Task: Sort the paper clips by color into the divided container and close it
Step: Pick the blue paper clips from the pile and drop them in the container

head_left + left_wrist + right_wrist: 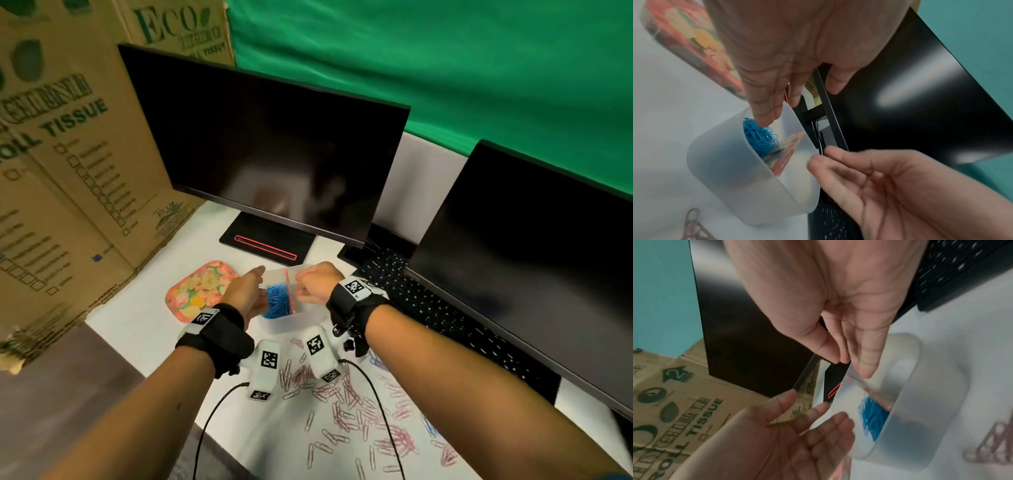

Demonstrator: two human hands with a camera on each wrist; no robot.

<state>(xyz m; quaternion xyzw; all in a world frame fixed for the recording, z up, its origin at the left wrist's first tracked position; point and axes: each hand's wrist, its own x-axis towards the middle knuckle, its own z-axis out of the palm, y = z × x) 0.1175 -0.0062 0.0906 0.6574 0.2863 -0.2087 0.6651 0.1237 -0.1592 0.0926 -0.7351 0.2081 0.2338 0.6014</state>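
A translucent white container (291, 322) stands on the white table, split by a clear red-edged divider (290, 291). Blue paper clips (275, 301) fill its left compartment; the right one looks empty. My left hand (245, 294) is at the container's left side, its straight fingers (766, 116) dipping over the rim (731, 170) just above the blue clips (758, 138). My right hand (315, 284) is at the right side, fingers (865, 366) nearly straight, tips at the divider's (863, 384) top edge. Neither hand visibly holds a clip. Pink paper clips (342, 394) lie scattered near me.
A floral lid (198, 291) lies left of the container. Two dark monitors (267, 154) (531, 257) and a black keyboard (428, 308) stand behind and to the right. Cardboard boxes (61, 171) wall the left. A few bluish clips (428, 425) lie among the pink ones.
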